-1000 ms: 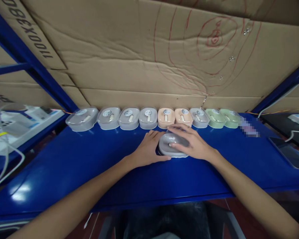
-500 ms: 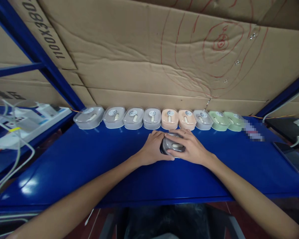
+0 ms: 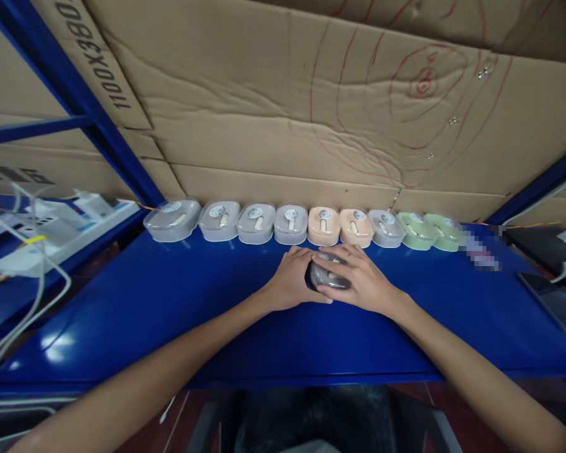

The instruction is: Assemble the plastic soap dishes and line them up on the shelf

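Both hands are around a dark grey plastic box with a clear rounded lid (image 3: 327,277), low over the blue tabletop or resting on it; which of these I cannot tell. My left hand (image 3: 292,279) wraps its left side, thumb along the near edge. From the right, my right hand (image 3: 361,277) curves its fingers over the lid and front, hiding much of the box. Behind them stands a row of similar lidded boxes: several grey ones (image 3: 291,226), two peach ones (image 3: 324,228) and two green ones (image 3: 416,233). Each carries a round sticker and a pale oblong piece on its lid.
The blue table (image 3: 170,302) ends at a cardboard wall (image 3: 245,100) behind the row. White cables (image 3: 40,283) and a power strip (image 3: 61,245) lie at left. A dark flat device (image 3: 554,302) lies at the right, near a blurred-out patch (image 3: 481,251).
The view has shifted slightly, so most things sit a little further right. Both hands keep the same hold on the grey box, with hardly any movement.
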Tool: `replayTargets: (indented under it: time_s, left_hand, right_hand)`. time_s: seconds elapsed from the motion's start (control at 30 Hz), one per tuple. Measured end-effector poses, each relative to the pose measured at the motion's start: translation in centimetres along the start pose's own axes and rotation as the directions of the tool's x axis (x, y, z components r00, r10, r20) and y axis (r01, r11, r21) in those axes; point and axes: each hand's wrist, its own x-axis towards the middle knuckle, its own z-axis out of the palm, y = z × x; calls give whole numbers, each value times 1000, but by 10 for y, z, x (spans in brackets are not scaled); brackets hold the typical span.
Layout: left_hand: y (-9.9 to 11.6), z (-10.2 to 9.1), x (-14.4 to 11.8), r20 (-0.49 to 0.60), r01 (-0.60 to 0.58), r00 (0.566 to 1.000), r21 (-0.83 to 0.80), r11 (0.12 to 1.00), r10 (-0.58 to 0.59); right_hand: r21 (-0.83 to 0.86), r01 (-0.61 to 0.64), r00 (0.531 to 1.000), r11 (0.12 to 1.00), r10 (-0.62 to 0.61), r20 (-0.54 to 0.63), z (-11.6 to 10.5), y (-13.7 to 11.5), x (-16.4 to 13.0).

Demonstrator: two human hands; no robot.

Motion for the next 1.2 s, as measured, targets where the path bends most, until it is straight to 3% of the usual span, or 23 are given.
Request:
replayTargets:
  time_s: [0.7, 1.2]
  left_hand:
    - [0, 0, 2, -2, 4, 1000, -44, 999, -4]
    - [-2, -1, 2, 2, 29, 1000, -45, 999, -29]
  right_hand:
    - [18, -8, 995, 1000, 6, 102, -7, -1, 9]
    - [32, 13, 997, 999, -15, 75, -6, 2, 12]
